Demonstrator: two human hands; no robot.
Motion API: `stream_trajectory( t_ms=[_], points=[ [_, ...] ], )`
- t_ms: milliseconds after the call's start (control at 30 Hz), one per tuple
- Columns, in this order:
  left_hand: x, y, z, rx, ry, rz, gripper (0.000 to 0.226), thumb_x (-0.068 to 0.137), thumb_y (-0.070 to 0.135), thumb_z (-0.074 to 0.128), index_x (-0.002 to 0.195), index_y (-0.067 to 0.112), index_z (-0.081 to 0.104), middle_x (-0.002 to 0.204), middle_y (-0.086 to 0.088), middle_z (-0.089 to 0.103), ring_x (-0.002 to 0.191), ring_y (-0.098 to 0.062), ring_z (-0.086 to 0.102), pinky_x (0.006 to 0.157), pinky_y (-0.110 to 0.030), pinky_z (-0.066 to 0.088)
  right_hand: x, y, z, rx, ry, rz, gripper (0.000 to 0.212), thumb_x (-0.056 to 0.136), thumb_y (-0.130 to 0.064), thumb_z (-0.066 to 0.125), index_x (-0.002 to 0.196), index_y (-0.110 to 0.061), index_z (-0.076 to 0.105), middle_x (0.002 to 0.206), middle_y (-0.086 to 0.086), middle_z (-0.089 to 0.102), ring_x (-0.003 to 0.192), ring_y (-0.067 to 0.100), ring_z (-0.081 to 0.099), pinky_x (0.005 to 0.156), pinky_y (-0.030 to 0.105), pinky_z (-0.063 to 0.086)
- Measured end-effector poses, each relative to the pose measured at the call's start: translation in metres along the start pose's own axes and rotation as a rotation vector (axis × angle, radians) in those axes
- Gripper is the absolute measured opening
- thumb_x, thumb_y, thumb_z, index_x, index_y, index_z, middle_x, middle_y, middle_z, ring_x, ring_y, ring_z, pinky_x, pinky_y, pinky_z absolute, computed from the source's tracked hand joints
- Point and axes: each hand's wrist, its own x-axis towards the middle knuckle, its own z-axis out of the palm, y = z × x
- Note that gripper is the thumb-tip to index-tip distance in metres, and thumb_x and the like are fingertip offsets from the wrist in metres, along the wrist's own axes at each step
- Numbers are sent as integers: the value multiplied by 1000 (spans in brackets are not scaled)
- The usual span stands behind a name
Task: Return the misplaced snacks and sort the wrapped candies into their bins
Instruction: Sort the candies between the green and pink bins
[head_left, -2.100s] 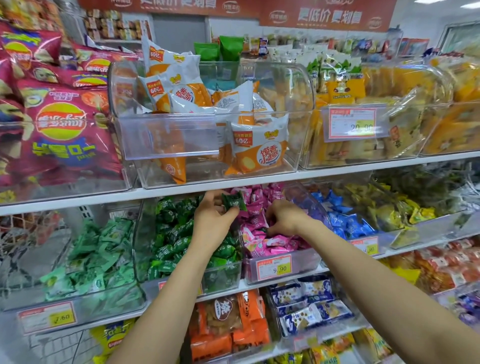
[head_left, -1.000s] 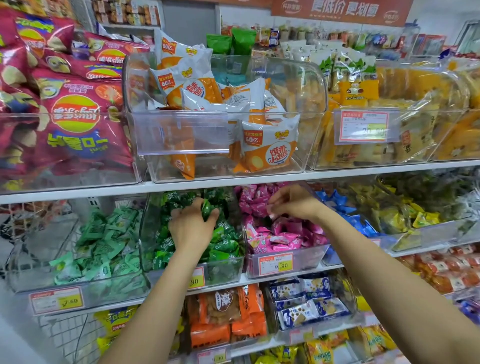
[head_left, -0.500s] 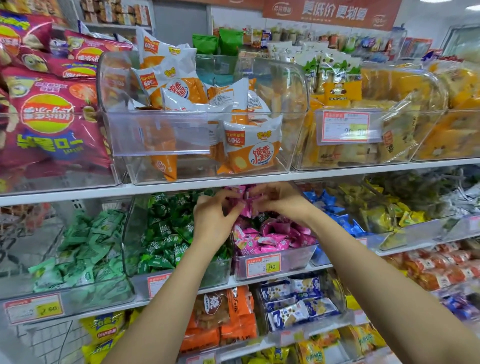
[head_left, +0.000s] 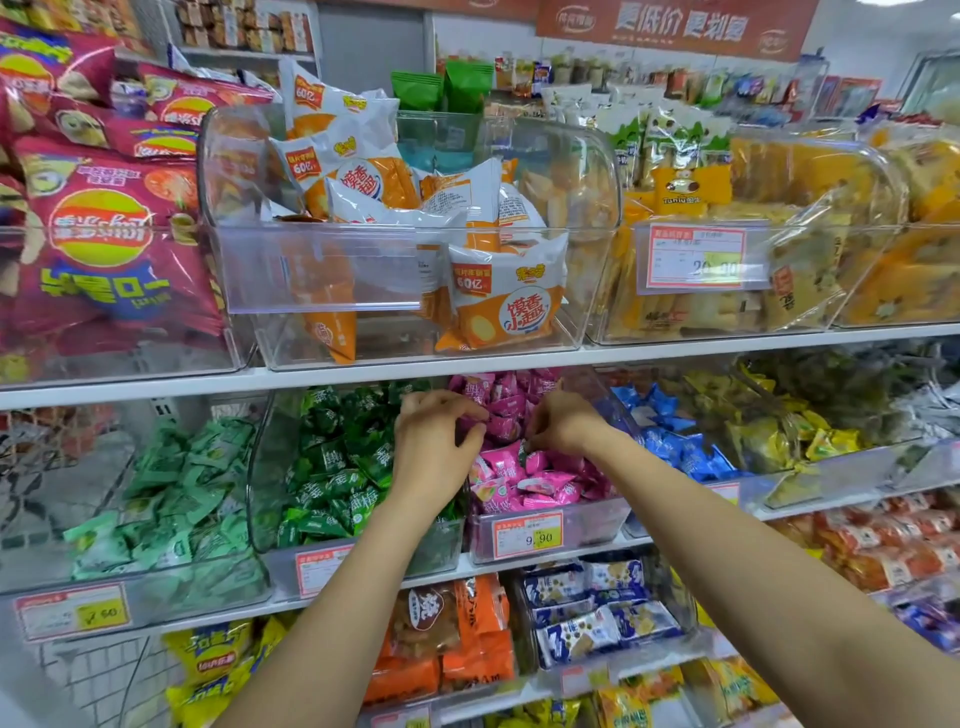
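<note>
The clear bin (head_left: 597, 525) of pink wrapped candies (head_left: 540, 483) sits on the middle shelf, and both hands are inside it. My left hand (head_left: 436, 447) reaches in from the left, its fingers curled and apart over the pink candies at the back. My right hand (head_left: 563, 423) points its fingertips down into the pile, where a green-edged wrapper (head_left: 523, 447) shows just below them. Whether the right hand grips it is hidden. Left of this bin stands the bin of dark green candies (head_left: 337, 467), and further left a bin of light green candies (head_left: 171, 509).
Blue candies (head_left: 675, 447) and yellow-green candies (head_left: 784, 431) fill the bins to the right. The shelf above (head_left: 363, 376) hangs low over my hands and carries a clear bin of orange-white snack bags (head_left: 504, 301) and red chip bags (head_left: 104, 249). Packets fill the lower shelf.
My left hand put a dark green candy into the dark green bin, then moved right into the pink bin. My right hand stayed in the pink bin, shifting among the candies.
</note>
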Motion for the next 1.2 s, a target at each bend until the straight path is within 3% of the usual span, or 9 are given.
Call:
stream_trajectory(
  t_ms=[167,300,400,567,667,767,933,1100,1200],
  points=[
    [-2,3,2,10,-11,-8,12,87,23,64,96,25,73,111,2,65,113,-24,43,92,-32,36,-8,2,1,135,-16,-57,16,78,-9,74,71,-21,65,80,-5,68,83,13,64,84,27,53],
    [-2,2,2,41,2,3,15,88,27,62,100,27,71,107,3,67,112,-24,46,89,-29,35,-19,2,-7,531,42,-56,21,79,8,66,87,-10,60,70,-3,55,61,5,54,58,10,46],
    [-4,10,0,8,-5,6,33,90,37,59,119,22,64,108,-2,68,117,-25,42,90,-32,38,-30,2,-23,815,135,-112,17,79,8,70,89,-4,63,67,-1,55,53,-5,53,62,12,47],
    [-6,26,-2,-174,-44,-8,43,90,42,62,126,19,61,119,-2,66,110,-21,58,88,-31,45,-48,-4,-37,756,-22,-293,21,78,-9,76,96,-17,68,89,3,70,83,9,66,79,20,54],
    [-10,26,-12,-214,105,-126,36,94,35,58,124,15,60,86,-6,69,69,-18,60,61,-24,41,-51,4,-43,649,-8,-290,17,81,-7,73,97,-6,68,87,8,71,80,14,66,75,26,53],
    [-11,2,-21,-120,192,-299,31,96,33,54,121,16,59,62,0,56,50,-15,50,46,-25,32,-54,6,-34,416,-265,-274,22,79,-15,75,100,-10,70,89,2,68,82,15,62,71,28,50],
    [-17,-21,-23,197,100,-366,32,93,29,55,124,22,60,125,-8,59,118,-34,49,93,-43,43,-38,-6,-9,-17,-148,-278,46,81,-24,71,125,-24,58,126,-3,59,112,19,57,91,29,48],
    [-24,-3,-17,26,-13,56,31,92,37,50,116,23,66,123,1,62,118,-23,53,98,-44,44,-28,-11,-5,-37,-158,-297,10,81,-23,71,89,-18,73,95,-3,73,87,15,66,74,29,52],
    [-36,3,-10,75,-199,122,50,95,50,42,136,23,50,148,1,42,138,-22,33,112,-43,28,-15,-6,-8,14,13,-213,7,84,-18,65,79,-15,69,91,6,72,87,23,66,75,30,52]
  ],
)
